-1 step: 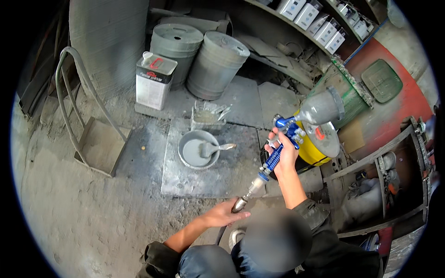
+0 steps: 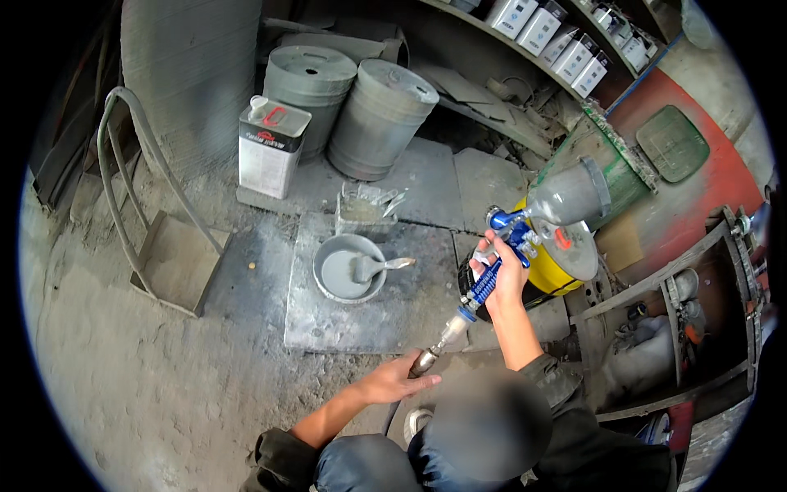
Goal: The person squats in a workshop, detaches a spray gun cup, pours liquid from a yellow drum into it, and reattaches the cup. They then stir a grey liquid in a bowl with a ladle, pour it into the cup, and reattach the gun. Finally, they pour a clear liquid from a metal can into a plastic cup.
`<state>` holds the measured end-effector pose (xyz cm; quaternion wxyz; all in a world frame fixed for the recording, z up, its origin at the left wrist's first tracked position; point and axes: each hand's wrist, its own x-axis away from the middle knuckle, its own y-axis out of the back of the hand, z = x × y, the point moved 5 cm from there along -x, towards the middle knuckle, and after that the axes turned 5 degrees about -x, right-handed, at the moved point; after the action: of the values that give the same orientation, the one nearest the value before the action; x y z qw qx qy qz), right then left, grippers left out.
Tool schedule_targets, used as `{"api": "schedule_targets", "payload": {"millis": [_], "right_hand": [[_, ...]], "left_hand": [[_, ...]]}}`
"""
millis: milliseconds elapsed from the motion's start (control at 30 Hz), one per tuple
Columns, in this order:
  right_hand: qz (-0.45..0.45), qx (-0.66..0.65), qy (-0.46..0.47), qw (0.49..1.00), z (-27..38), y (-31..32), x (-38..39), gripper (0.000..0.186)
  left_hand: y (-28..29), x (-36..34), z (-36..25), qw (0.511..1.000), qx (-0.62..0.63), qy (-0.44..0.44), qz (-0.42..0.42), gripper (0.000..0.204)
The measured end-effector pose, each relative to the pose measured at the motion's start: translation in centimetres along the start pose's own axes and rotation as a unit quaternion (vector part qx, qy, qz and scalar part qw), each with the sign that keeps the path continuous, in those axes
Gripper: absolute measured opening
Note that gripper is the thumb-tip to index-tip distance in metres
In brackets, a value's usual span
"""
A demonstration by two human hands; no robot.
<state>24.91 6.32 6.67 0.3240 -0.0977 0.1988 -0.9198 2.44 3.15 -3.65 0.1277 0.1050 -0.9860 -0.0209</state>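
Observation:
My right hand grips a blue spray gun with a translucent grey-smeared cup on top. A clear inline filter hangs from the gun's handle. My left hand is closed round the metal hose coupling beneath that filter, with a dark hose running down. Left of the gun, a bowl of grey liquid holds a brush, on a stained slab. A small tray with scraper-like tools sits behind the bowl.
Two metal drums and a rectangular can stand behind. A yellow bucket and green bin are at right, beside a wooden cabinet. A trolley is at left; shelved cans are above.
The view has shifted very slightly. Both hands keep their hold on the gun and coupling, with no other clear movement.

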Motion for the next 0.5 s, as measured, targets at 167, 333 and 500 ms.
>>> {"api": "schedule_targets", "payload": {"millis": [167, 333, 500], "right_hand": [[-0.046, 0.016, 0.078, 0.996, 2.0, 0.3, 0.5, 0.014], [-0.04, 0.027, 0.088, 0.995, 1.6, 0.8, 1.1, 0.006], [-0.01, 0.013, 0.058, 0.998, 1.0, 0.9, 1.3, 0.006]], "left_hand": [[0.2, -1.3, 2.1, 0.985, -0.091, -0.106, -0.101, 0.055], [-0.1, -0.7, 2.4, 0.986, -0.093, -0.103, -0.091, 0.054], [-0.3, -0.3, 2.3, 0.984, -0.096, -0.123, -0.089, 0.053]]}}
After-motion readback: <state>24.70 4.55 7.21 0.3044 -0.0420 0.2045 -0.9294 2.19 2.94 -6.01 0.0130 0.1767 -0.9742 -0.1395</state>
